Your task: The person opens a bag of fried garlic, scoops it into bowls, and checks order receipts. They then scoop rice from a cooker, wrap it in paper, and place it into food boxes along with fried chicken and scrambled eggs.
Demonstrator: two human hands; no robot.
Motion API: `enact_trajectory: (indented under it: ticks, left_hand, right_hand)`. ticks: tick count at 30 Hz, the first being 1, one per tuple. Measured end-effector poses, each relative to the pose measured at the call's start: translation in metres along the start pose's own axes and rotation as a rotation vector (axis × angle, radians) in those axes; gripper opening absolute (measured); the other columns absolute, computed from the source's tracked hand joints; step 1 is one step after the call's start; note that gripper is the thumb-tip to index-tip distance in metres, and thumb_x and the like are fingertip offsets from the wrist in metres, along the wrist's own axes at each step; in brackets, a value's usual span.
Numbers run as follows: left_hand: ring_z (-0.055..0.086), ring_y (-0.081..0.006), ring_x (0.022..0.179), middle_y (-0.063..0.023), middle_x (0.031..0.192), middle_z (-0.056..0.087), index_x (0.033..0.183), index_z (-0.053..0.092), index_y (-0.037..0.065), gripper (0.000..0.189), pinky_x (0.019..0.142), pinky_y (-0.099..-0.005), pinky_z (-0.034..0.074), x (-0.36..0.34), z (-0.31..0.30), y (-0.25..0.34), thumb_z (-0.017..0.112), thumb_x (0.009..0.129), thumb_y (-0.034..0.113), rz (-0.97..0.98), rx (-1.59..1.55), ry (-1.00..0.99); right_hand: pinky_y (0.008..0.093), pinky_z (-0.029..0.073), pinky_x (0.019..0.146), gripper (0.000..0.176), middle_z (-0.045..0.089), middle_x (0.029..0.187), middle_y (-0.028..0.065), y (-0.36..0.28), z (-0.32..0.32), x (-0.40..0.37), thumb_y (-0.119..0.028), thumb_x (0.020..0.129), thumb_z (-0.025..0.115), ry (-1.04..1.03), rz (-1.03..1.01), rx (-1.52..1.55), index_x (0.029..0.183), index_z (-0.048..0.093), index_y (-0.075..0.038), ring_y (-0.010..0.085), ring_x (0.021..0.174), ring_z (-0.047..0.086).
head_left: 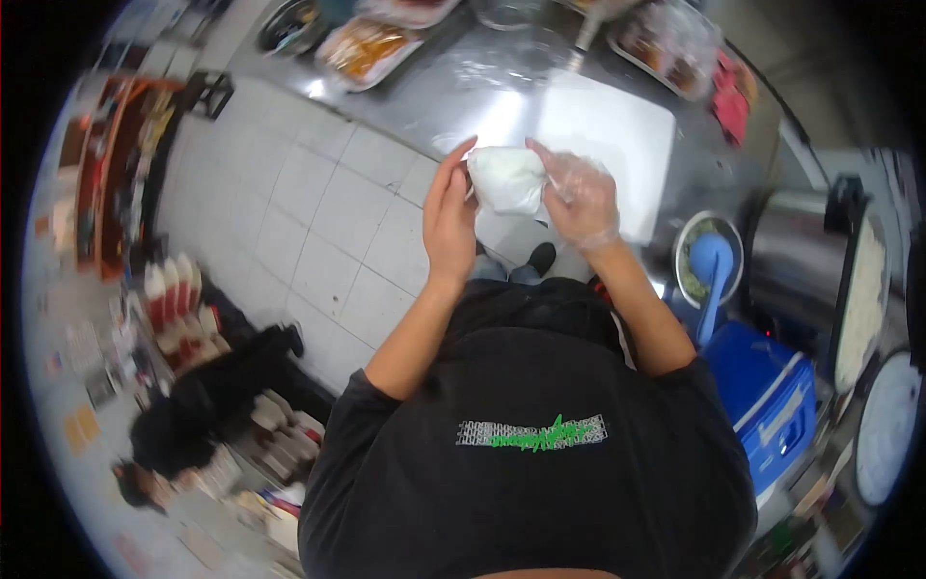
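A small white wrapped bundle is held up between my two hands, over the front edge of the steel counter. My left hand is bare and grips the bundle's left side, its fingers partly hidden behind it. On the opposite side, my right hand wears a clear plastic glove and pinches the bundle's upper right corner. What the wrapping contains is hidden. Just beyond my right hand, a white cutting board lies on the counter.
Film-covered trays and a pink cloth are on the steel counter. To the right stand a metal bowl with a blue ladle and a blue cooler. A person in black is at lower left.
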State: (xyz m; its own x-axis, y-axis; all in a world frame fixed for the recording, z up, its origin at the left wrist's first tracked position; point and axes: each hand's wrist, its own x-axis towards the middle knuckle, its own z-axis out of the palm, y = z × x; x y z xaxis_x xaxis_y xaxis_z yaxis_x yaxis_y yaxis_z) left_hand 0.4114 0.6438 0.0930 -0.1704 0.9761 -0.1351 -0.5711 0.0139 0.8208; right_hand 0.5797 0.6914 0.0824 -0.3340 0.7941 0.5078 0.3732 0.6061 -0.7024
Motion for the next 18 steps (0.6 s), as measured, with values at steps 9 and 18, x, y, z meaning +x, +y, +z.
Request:
enact_trajectory:
  ticks: [9, 18]
  left_hand:
    - [0.058, -0.0144, 0.085, -0.0054, 0.1, 0.058, 0.112, 0.046, 0.008, 0.069, 0.071, -0.0277, 0.049, -0.176, -0.084, 0.13, 0.089, 0.059, 0.021, 0.335, 0.392, 0.379]
    - [0.05, -0.0098, 0.083, 0.0004, 0.091, 0.05, 0.119, 0.048, 0.008, 0.079, 0.076, -0.0254, 0.044, -0.411, -0.272, 0.164, 0.091, 0.054, 0.021, 0.842, 0.639, 0.961]
  right_hand:
    - [0.0347, 0.052, 0.069, 0.05, 0.065, 0.109, 0.0153, -0.173, 0.118, -0.007, 0.011, 0.068, 0.056, -0.405, -0.517, 0.523, 0.117, 0.059, -0.001, 0.03, 0.084, 0.064]
    - [0.0311, 0.044, 0.081, 0.046, 0.053, 0.102, 0.0045, -0.359, 0.33, -0.155, -0.009, 0.072, 0.075, -0.485, -0.144, 0.976, 0.111, 0.054, 0.0, 0.0159, 0.089, 0.052]
